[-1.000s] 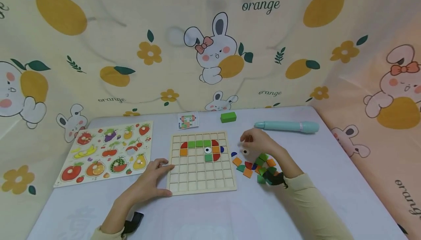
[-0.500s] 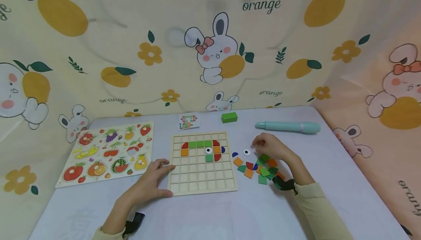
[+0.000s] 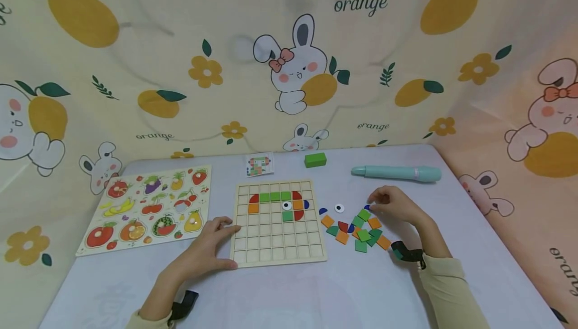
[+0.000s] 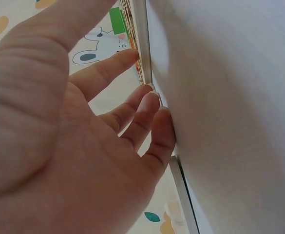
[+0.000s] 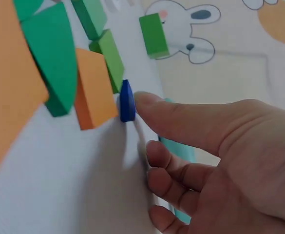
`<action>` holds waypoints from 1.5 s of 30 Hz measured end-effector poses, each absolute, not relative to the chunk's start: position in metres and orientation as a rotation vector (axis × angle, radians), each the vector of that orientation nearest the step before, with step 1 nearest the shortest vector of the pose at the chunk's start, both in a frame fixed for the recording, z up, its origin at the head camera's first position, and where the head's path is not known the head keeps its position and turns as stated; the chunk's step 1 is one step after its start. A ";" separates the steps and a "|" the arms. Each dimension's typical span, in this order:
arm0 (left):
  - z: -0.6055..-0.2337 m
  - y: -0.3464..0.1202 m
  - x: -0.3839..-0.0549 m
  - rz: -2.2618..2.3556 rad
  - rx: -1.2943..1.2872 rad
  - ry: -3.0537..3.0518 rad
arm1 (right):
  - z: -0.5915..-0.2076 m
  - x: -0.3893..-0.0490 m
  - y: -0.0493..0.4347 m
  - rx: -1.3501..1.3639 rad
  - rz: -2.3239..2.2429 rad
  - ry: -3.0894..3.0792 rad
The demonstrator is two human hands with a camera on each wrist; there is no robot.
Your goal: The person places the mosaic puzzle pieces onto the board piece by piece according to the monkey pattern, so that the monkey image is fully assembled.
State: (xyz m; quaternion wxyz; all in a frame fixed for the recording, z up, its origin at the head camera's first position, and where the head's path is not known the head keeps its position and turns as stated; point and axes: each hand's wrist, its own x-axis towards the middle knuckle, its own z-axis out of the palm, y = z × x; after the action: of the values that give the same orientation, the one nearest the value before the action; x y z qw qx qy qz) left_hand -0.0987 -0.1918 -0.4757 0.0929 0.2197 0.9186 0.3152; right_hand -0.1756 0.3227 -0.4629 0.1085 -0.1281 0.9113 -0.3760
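White desk (image 3: 266,299), with a faint grey marking toward its front left. Pale yellow backdrop (image 3: 217,18) rises behind it and continues on both sides; printed with rabbits, oranges, flowers and the word "orange", creased in places.

Along the far part of the desk: card (image 3: 259,164) with a small picture of coloured tiles, green block (image 3: 315,160), teal pen (image 3: 396,173) lying sideways at the right. Fruit board (image 3: 201,202) lies flat at the left, filled with fruit pictures.

Grid (image 3: 277,243) lies flat at the centre. Contents: second row from the far side reads red, three green, red. Next row: orange under the left red, round eye under the rightmost green, orange under the right red, blue beside that orange at the right. Row below: green under the eye, red under the orange. Nearer rows are bare.

Loose tiles (image 3: 363,236), green, orange, red and blue, lie in a heap right of the grid, some overlapping; spare eye (image 3: 339,208) lies apart, just beyond them.

Left hand (image 3: 207,249): fingers spread and relaxed, index and thumb touching the grid's left edge. Right hand (image 3: 397,206): thumb tip at a blue half-round (image 5: 127,101) at the heap's far edge, other fingers bent; cannot tell whether it is pinched.
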 end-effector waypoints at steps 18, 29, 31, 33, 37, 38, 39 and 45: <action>-0.477 -0.194 -0.097 0.925 0.636 2.730 | -0.460 -0.182 0.295 -0.433 -1.280 2.665; -0.479 -0.195 -0.099 0.930 0.646 2.734 | -0.451 -0.214 0.164 -0.811 -1.381 2.396; -0.479 -0.194 -0.099 0.926 0.645 2.731 | -0.453 -0.218 0.135 -0.853 -1.364 2.341; -0.478 -0.194 -0.100 0.929 0.647 2.727 | -0.456 -0.221 0.108 -0.866 -1.346 2.300; -0.477 -0.194 -0.102 0.930 0.664 2.726 | -0.459 -0.226 0.065 -0.884 -1.333 2.286; -0.478 -0.194 -0.102 0.937 0.670 2.724 | -0.460 -0.227 0.057 -0.894 -1.328 2.297; -0.478 -0.194 -0.102 0.936 0.678 2.726 | -0.460 -0.228 0.049 -0.906 -1.323 2.312; -0.480 -0.195 -0.101 0.933 0.695 2.727 | -0.461 -0.231 0.021 -0.981 -1.263 2.370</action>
State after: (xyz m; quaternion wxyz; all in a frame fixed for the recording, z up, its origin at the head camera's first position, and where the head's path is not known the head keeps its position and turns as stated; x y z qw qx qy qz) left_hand -0.1014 -0.1954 -0.4797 0.0885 0.2335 0.9162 0.3134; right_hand -0.2312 0.0209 -0.4610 0.1405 -0.3397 0.8207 -0.4374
